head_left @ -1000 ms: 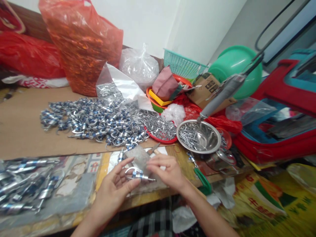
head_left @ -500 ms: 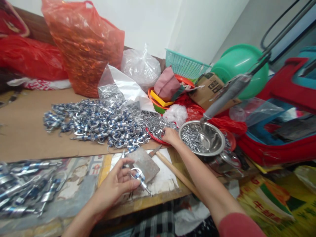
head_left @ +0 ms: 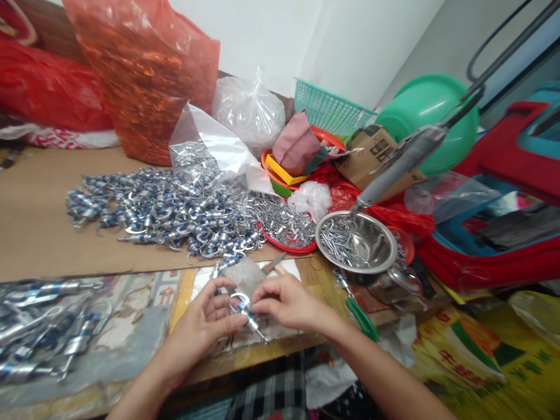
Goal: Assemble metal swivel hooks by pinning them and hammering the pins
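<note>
My left hand grips a hook bolt, a silver metal piece with a curved hook and blue rings, between thumb and fingers. Its shaft points down to the right. My right hand is beside the hook, fingertips pinched close to it; what they pinch is too small to make out. Under both hands lies a grey metal block. Behind it, a red tray holds many small shiny metal pieces. To its right, a steel bowl contains metal pins.
A big pile of hook bolts covers the cardboard, with more at front left. A knife lies behind my right hand. Green-handled pliers rest at the table edge. Bags, including an orange one, stand behind.
My right hand has come back from the red tray to the hook bolt in my left hand. The left hand keeps its hold. The view has shifted slightly.
</note>
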